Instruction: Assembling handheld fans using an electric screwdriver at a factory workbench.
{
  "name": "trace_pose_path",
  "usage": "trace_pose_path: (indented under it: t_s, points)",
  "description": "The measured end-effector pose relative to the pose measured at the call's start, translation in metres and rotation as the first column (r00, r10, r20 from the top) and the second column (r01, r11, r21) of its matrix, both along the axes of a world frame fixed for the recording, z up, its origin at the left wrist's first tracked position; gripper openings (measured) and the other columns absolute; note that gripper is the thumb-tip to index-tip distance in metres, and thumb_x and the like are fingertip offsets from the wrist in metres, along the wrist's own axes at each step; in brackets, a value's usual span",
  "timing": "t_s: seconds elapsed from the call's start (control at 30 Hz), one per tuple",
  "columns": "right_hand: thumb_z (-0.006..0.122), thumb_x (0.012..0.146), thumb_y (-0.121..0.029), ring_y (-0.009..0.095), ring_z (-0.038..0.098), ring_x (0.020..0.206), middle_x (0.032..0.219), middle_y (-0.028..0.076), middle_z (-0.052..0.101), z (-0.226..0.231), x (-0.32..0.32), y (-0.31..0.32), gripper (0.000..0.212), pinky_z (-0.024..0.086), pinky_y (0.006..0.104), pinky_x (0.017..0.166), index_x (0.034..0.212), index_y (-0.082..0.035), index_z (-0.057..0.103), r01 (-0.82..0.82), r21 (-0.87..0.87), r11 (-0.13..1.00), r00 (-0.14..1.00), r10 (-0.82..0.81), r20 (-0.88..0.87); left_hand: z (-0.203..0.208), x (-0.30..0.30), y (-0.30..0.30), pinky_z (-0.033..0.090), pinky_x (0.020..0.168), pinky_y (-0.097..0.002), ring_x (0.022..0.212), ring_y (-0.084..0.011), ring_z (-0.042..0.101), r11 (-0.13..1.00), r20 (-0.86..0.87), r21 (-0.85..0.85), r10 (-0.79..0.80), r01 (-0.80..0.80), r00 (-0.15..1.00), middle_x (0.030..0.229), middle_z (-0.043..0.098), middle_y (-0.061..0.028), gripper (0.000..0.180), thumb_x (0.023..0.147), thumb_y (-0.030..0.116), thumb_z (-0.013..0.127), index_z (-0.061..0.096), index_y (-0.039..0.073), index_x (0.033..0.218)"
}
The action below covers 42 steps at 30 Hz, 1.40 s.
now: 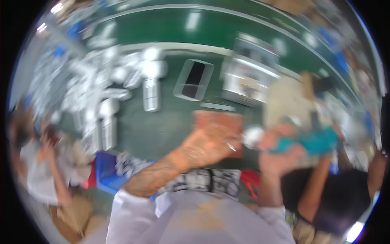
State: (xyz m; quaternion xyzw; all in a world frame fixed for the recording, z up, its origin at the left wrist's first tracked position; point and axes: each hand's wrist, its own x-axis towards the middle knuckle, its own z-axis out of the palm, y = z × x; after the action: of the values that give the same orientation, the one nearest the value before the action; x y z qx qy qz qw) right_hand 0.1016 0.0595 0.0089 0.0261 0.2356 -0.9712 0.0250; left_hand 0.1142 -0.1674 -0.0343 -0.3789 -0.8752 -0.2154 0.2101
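Observation:
My left hand (pixel 213 142) is over a reddish-brown board (pixel 217 118) on the green table; its fingers are smeared by motion. A small shiny bit (pixel 230 145) shows at its fingertips, too blurred to name. Just beyond them, between my two hands, is a round white thing (pixel 252 136). To its right, my right hand (pixel 282 152) is closed around a long teal object (pixel 313 142), whose kind the blur hides. The teal object reaches right, toward another person's arms.
A clear tray (pixel 194 79) holding a dark flat piece lies ahead. Many white parts (pixel 151 93) cover the left side. A white box-like unit (pixel 248 77) stands ahead right beside a beige surface (pixel 286 99). People sit on both sides; a blue crate (pixel 107 171) is at lower left.

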Motion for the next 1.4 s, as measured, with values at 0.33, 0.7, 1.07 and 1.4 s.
trace_pose_path:
  t_s: [0.33,0.7,1.07,1.4]
  points:
    - [0.070,0.091,-0.041,0.025,0.065,0.075,0.085,0.017,0.068,-0.012,0.038,0.020,0.058,0.051,0.0371,0.063,0.119,0.009,0.059,0.201,0.431,0.880,0.922,-0.021,-0.387,0.009,0.064,-0.345,0.043,0.110,-0.0414,0.128,-0.0349,0.057,0.510,0.067,0.364,0.820,-0.780,0.568,0.137,0.059,-0.0252,0.047,0.102,0.029,0.059,0.057,-0.005,0.135]
    - [0.072,0.094,-0.020,0.025,0.065,0.096,0.107,0.016,0.064,-0.010,0.037,0.048,0.045,0.052,0.0375,0.086,0.129,0.003,0.056,0.235,0.864,0.446,0.964,0.004,-0.264,0.082,-0.046,0.084,0.053,0.088,-0.0347,0.097,-0.0257,0.069,0.915,0.413,0.297,0.133,-0.271,0.901,0.109,0.070,-0.0142,0.032,0.088,0.012,0.076,0.068,0.004,0.117]
    - [0.067,0.095,-0.017,0.038,0.043,0.137,0.146,0.024,0.045,-0.019,0.010,0.043,0.070,0.033,0.0446,0.115,0.152,0.004,0.033,0.481,0.865,0.143,0.873,0.010,-0.488,0.050,-0.017,0.092,0.048,0.087,-0.0290,0.097,-0.0142,0.058,0.601,0.488,0.663,0.105,-0.447,0.866,0.108,0.060,-0.0082,0.023,0.103,0.013,0.056,0.056,-0.001,0.122]
    - [0.066,0.094,-0.016,0.042,0.043,0.133,0.144,0.024,0.044,-0.029,0.005,0.070,0.063,0.033,0.0479,0.113,0.148,0.001,0.039,0.571,0.820,-0.042,0.812,-0.124,-0.571,0.054,-0.013,0.109,0.050,0.085,-0.0332,0.093,-0.0215,0.062,0.553,0.485,0.668,0.185,-0.498,0.855,0.102,0.065,-0.0111,0.024,0.101,0.016,0.058,0.060,-0.002,0.118]
